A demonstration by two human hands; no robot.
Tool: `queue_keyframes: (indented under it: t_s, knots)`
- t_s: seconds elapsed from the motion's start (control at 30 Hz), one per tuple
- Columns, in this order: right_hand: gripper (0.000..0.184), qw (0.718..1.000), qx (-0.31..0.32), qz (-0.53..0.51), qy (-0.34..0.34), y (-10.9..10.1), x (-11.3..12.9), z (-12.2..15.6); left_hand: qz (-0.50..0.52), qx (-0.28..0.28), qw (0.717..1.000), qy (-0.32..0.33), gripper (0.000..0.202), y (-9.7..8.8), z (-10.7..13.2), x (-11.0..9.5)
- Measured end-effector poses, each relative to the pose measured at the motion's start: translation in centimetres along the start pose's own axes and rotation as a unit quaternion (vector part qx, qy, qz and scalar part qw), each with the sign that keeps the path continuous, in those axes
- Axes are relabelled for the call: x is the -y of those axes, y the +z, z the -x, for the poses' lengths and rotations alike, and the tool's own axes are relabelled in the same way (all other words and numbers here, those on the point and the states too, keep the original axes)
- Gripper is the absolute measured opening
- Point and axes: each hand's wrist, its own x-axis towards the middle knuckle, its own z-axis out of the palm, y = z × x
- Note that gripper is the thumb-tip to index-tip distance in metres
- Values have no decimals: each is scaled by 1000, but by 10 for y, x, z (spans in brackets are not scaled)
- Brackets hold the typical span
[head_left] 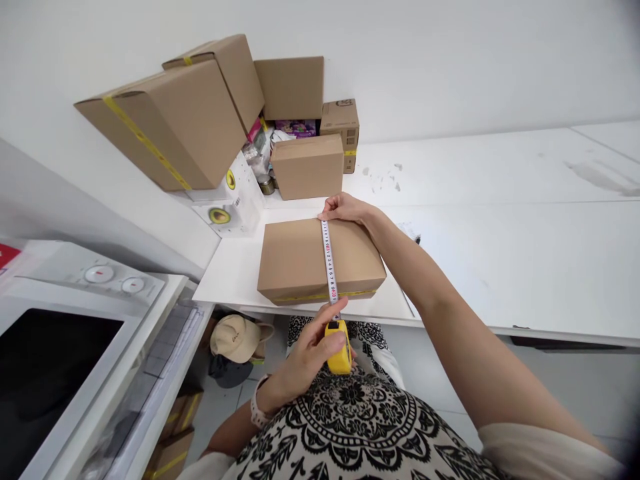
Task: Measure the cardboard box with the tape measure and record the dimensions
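Note:
A brown cardboard box [295, 257] with yellow tape along its near side lies on the white table in front of me. The white blade of a yellow tape measure [340, 353] runs across the top of the box from far edge to near edge. My left hand [313, 350] grips the yellow case just off the box's near side. At the far edge, my right hand [345, 208] pinches the end of the blade against the box.
Stacked cardboard boxes [165, 127] stand at the back left on a white carton [235, 207] with avocado pictures. A smaller box [307, 167] is behind the measured one. A microwave [75, 333] sits at the left; caps [235, 339] lie below the table [500, 260].

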Motion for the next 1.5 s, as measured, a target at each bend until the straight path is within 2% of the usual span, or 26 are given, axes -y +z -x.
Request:
queue_keyframes:
  t_s: [0.1,0.37,0.5,0.6,0.63,0.7,0.77,0.83,0.9,0.97,1.03,1.13,1.2,1.3,1.4,1.5]
  knots:
    - [35,1000,18,-6,-15,-2,1,-2,-1,-5,1000,0,69,-1,-1,0]
    - [34,997,29,72,0,-5,-3,-37,8,-35,999,-7,77,1,-6,-1]
    - [34,997,41,51,-31,-6,-7,-42,-6,-30,999,9,73,-3,-6,-2]
    - [36,996,-23,37,-83,-15,-3,-44,-53,-33,997,49,68,-12,3,-2]
    - [36,992,-61,18,-106,-19,-2,-40,-78,-58,992,79,67,-17,8,-2]
    - [36,976,-149,-38,-156,-29,-2,-23,-136,-161,965,158,65,-30,19,0]
    - [32,954,-228,-75,-180,-37,-12,8,-192,-292,908,230,64,-48,29,4]
    - [29,941,-298,-54,-151,-38,-34,50,-212,-382,864,251,66,-70,35,11]
    - [31,939,-339,-24,-59,-31,-66,92,-173,-415,864,228,73,-92,36,21]
    - [39,955,-297,-10,24,-15,-101,125,-102,-416,883,192,83,-109,32,31]
    - [50,969,-237,-14,64,4,-128,147,-44,-401,900,162,90,-119,25,37]
    - [58,989,-138,-25,46,29,-144,160,4,-377,917,132,86,-123,16,36]
    - [63,993,-122,-1,6,39,-137,161,28,-357,925,127,83,-123,16,27]
    - [68,983,-173,57,-29,41,-113,161,33,-303,938,166,89,-124,21,0]
    - [65,970,-235,61,-21,36,-87,156,0,-241,950,197,95,-119,19,-34]
    - [62,955,-293,40,7,30,-71,140,-23,-229,953,197,86,-105,7,-60]
